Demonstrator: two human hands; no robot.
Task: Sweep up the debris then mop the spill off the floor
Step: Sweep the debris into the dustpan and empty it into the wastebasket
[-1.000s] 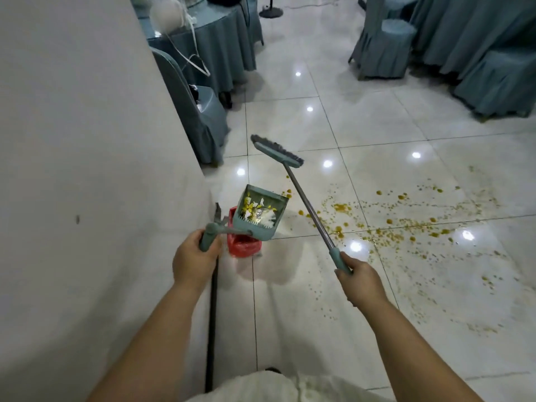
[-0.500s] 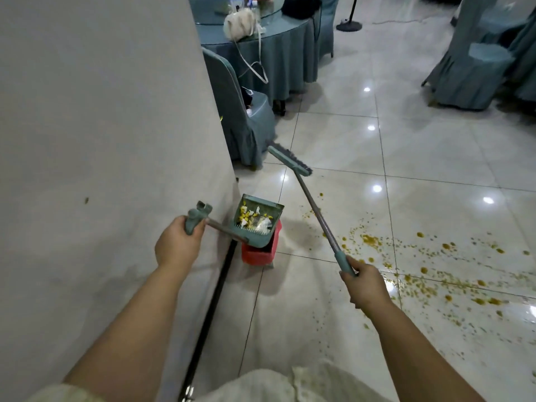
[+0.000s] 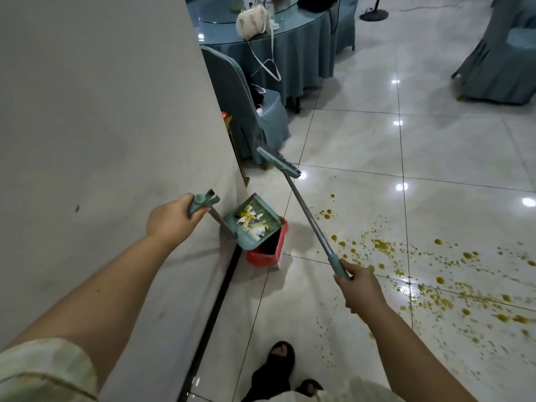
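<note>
My left hand point(image 3: 169, 220) grips the handle of a teal dustpan point(image 3: 255, 223). The pan holds yellow and white debris point(image 3: 250, 217) and hangs tilted just above a small red bin point(image 3: 266, 250) that stands against the wall. My right hand point(image 3: 358, 287) grips the end of a teal broom point(image 3: 307, 219); its brush head point(image 3: 278, 162) is raised off the floor near the chair. A yellow-brown spill point(image 3: 429, 274) is spattered over the white tiles to the right of the broom.
A grey wall point(image 3: 116, 140) fills the left, with a dark strip along its base. Behind the bin stands a chair in a blue-grey cover point(image 3: 249, 111), then a round clothed table point(image 3: 278, 39) with a white bag point(image 3: 251, 20). More covered chairs point(image 3: 499, 62) sit at the far right. My sandalled foot point(image 3: 277, 364) is below.
The dustpan has come in over the red bin and tilted further. The view has shifted right and closer, and the broom head has stayed raised.
</note>
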